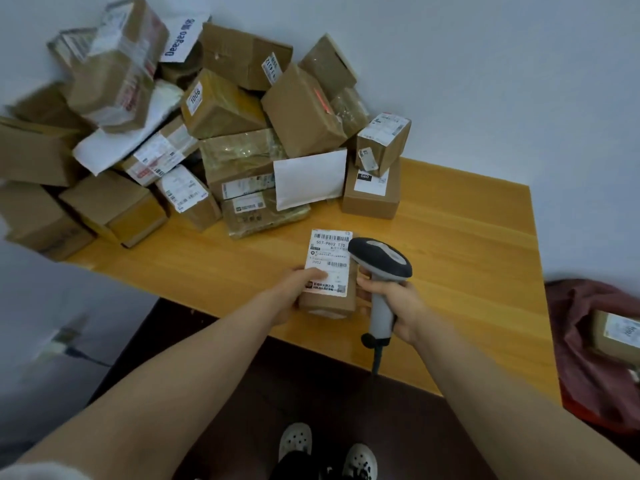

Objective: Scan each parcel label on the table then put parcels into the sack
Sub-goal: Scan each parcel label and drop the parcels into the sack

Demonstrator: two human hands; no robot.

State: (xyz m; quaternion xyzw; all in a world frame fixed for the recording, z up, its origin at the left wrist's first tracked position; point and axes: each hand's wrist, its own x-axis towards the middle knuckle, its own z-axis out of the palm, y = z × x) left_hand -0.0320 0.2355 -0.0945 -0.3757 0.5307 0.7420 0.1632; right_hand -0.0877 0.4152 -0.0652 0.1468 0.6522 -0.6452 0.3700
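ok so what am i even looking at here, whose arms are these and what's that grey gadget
There is no robot here. The single picture comes from a camera worn on a person's head, looking down at their own arms. The left hand holds a small brown parcel, label facing up, at a wooden table. The right hand grips a grey barcode scanner, its head beside that label. Behind lies a heap of cardboard parcels. At the far right a dark red sack holds another parcel.

parcels (207,133) piled on table (467,237), sack (588,358) right
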